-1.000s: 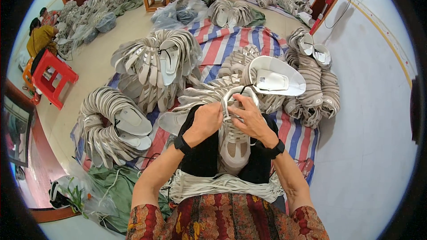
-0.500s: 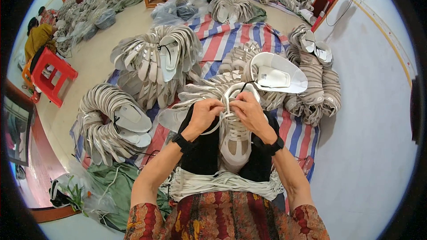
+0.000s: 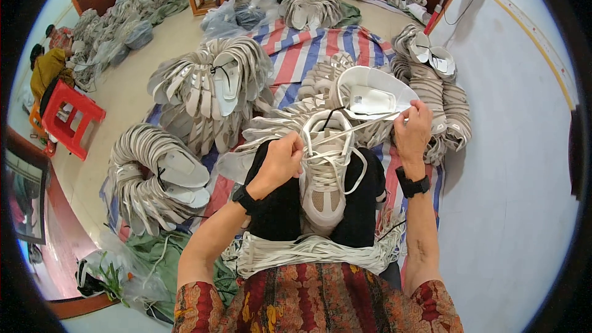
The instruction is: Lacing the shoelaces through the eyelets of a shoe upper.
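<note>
Between my black-clad legs rests a beige sneaker [image 3: 322, 203], its toe toward me and its tongue upright. Off-white laces cross its front, and a loose loop hangs at its right side. Out to the right, my right hand [image 3: 414, 128] pinches one shoelace [image 3: 376, 119], drawn taut from the top of the shoe. My left hand [image 3: 283, 159] is closed beside the shoe's left edge; whatever its fingers hold is hidden. Just beyond the shoe lies a white-lined shoe upper [image 3: 394, 83] at the end of a bundle. A bunch of off-white laces [image 3: 314, 256] lies across my lap.
Bundles of shoe uppers [image 3: 154, 169] lie left, ahead and right [image 3: 453, 105] on a striped sheet [image 3: 293, 55]. A red stool [image 3: 71, 117] stands far left near a seated person. Green fabric and clear plastic [image 3: 154, 259] lie at lower left.
My right hand has moved from the shoe's collar out to the right, pulling a lace with it. My left hand has shifted slightly down and left, away from the lacing.
</note>
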Action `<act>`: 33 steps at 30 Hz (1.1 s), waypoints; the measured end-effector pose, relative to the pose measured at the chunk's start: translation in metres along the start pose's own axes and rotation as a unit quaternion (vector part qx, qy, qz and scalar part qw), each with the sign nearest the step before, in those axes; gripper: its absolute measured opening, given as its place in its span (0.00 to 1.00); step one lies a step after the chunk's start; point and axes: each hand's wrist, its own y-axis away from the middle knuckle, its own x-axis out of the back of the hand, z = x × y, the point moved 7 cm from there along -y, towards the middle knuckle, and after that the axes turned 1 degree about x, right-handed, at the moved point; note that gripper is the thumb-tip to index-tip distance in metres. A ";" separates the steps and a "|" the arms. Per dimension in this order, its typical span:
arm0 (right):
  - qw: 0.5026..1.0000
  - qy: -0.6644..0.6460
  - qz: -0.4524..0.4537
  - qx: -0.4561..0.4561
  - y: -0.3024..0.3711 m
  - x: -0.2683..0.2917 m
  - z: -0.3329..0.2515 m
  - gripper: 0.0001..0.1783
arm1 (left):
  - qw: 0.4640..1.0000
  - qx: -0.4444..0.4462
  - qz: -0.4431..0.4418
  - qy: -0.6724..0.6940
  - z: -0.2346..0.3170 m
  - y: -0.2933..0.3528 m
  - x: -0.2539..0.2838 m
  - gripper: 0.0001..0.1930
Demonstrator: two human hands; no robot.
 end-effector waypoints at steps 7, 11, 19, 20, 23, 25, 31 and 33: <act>0.862 -0.420 -0.222 -0.176 0.060 -0.044 -0.015 0.13 | 0.935 -0.237 0.181 -0.191 0.041 0.000 0.018 0.02; 0.833 -0.467 -0.239 -0.175 0.083 -0.056 -0.027 0.11 | 0.899 -0.348 0.049 -0.262 0.059 -0.014 -0.042 0.03; 0.758 -0.556 -0.261 -0.221 0.085 -0.070 -0.034 0.06 | 0.882 -0.343 0.050 -0.319 0.050 -0.027 -0.070 0.02; 0.753 -0.557 -0.274 -0.219 0.084 -0.071 -0.036 0.05 | 0.881 -0.344 0.049 -0.321 0.051 -0.028 -0.069 0.02; 0.750 -0.548 -0.301 -0.218 0.080 -0.068 -0.038 0.04 | 0.865 -0.360 0.015 -0.348 0.056 -0.027 -0.070 0.02; 0.751 -0.536 -0.317 -0.221 0.077 -0.062 -0.041 0.04 | 0.791 -0.362 0.026 -0.492 0.061 -0.023 -0.068 0.02; 0.782 -0.503 -0.323 -0.174 0.074 -0.053 -0.059 0.06 | 0.734 -0.232 0.211 -0.602 0.054 -0.013 0.054 0.01; 0.804 -0.481 -0.316 -0.152 0.072 -0.052 -0.060 0.06 | 0.732 -0.219 0.241 -0.598 0.046 -0.004 0.080 0.02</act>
